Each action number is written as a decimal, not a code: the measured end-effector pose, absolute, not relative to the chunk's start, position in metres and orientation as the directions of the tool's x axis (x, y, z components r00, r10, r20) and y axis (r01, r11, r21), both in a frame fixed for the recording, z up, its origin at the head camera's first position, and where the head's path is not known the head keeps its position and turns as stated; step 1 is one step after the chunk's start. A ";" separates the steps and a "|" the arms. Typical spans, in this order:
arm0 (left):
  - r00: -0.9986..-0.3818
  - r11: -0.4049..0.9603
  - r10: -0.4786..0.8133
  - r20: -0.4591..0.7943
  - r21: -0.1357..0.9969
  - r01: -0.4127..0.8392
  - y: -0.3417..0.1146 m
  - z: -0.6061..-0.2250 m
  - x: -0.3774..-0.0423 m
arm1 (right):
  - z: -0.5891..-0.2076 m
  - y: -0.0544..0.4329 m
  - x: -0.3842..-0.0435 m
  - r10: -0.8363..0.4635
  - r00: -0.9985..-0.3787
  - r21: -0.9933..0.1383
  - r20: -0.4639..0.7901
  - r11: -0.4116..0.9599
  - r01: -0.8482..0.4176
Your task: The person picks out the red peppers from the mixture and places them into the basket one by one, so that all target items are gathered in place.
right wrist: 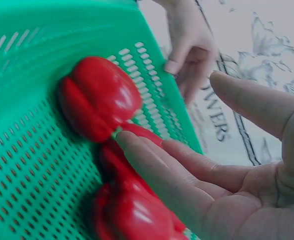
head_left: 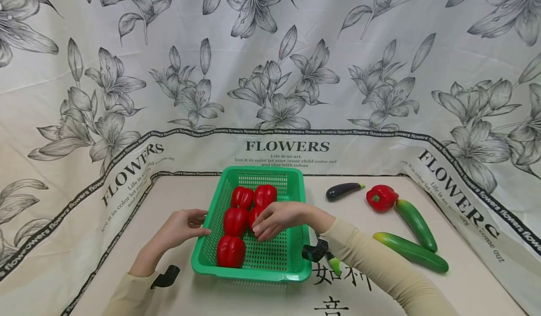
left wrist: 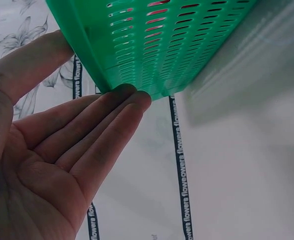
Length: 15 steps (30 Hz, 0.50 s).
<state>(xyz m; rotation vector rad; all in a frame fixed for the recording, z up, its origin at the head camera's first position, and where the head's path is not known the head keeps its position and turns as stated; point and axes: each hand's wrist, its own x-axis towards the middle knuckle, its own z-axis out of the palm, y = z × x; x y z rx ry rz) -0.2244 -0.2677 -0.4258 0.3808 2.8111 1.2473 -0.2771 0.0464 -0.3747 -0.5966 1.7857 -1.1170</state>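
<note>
A green plastic basket (head_left: 297, 274) with slotted walls stands on the table and holds several red bell peppers (head_left: 230, 251), gathered in its left half. My left hand (head_left: 186, 227) is at the basket's left wall; in the left wrist view its fingers (left wrist: 112, 130) are extended against the green side, thumb by the rim. Above the peppers inside the basket, my right hand (head_left: 281, 217) hovers with loosely bent fingers and nothing in its grasp. In the right wrist view its fingertips come close to a bell pepper (right wrist: 102, 97); contact is unclear.
Right of the basket lie an eggplant (head_left: 343, 192), another red bell pepper (head_left: 382, 198) and two cucumbers (head_left: 416, 224). A green stem end (head_left: 334, 263) shows beneath my right forearm, the rest of it hidden. A flower-printed curtain (head_left: 279, 119) rises behind the table and along its sides.
</note>
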 end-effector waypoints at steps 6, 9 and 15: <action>-0.968 0.647 0.242 0.062 0.734 0.209 -0.267 -0.425 -0.224 | -0.363 0.067 -0.288 -0.755 -0.511 -0.893 -0.411 0.447 0.058; -0.968 0.647 0.241 0.061 0.734 0.207 -0.267 -0.425 -0.223 | -0.359 0.076 -0.293 -0.749 -0.528 -0.897 -0.400 0.439 0.056; -0.969 0.642 0.240 0.059 0.739 0.204 -0.268 -0.425 -0.223 | -0.352 0.092 -0.301 -0.749 -0.542 -0.903 -0.382 0.428 0.044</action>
